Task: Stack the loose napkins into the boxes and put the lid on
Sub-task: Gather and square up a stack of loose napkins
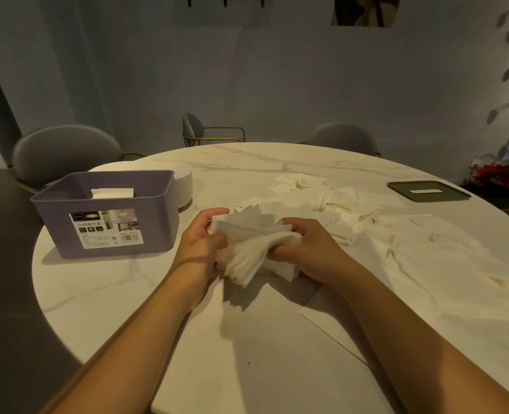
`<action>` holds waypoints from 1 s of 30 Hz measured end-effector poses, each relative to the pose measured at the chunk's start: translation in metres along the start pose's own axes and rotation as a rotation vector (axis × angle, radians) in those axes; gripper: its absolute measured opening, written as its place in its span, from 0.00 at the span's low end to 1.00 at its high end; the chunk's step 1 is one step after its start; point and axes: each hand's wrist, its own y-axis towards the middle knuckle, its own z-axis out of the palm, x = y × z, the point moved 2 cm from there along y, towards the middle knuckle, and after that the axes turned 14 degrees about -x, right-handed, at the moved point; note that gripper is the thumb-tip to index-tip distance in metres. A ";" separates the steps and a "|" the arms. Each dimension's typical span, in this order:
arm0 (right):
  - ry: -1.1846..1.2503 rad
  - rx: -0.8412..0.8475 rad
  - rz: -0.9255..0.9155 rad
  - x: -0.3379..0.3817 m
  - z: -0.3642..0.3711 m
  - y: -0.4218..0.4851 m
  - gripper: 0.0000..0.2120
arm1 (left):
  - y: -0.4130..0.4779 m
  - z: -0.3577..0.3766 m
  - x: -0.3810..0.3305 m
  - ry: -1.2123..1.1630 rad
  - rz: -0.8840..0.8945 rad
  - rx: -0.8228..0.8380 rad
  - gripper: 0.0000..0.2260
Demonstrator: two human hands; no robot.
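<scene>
Both hands hold a fanned bundle of white napkins (254, 243) just above the middle of the table. My left hand (201, 243) grips its left edge and my right hand (310, 249) grips its right edge. A purple open box (106, 222) with a label stands at the left, holding a small stack of napkins (112, 193). More loose napkins (336, 201) lie scattered over the right half of the table. The dark green slotted lid (427, 191) lies flat at the far right.
A round white marble table (247, 339) carries everything. A white round container (184, 180) stands behind the purple box. Grey chairs (65, 150) ring the far side. A plant with red flowers (498, 171) stands at the right.
</scene>
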 end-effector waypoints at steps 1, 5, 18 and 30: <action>0.016 -0.004 -0.007 0.000 -0.002 0.001 0.05 | 0.000 0.000 0.000 -0.009 -0.011 -0.003 0.21; 0.040 -0.004 0.004 -0.005 -0.005 0.003 0.07 | 0.003 -0.001 0.002 0.009 0.044 0.017 0.21; -0.001 -0.042 0.036 -0.006 -0.002 0.004 0.12 | -0.003 0.002 0.001 0.041 0.032 0.206 0.34; 0.022 -0.014 0.013 -0.005 -0.003 0.007 0.41 | -0.008 0.005 -0.005 0.235 0.187 0.086 0.30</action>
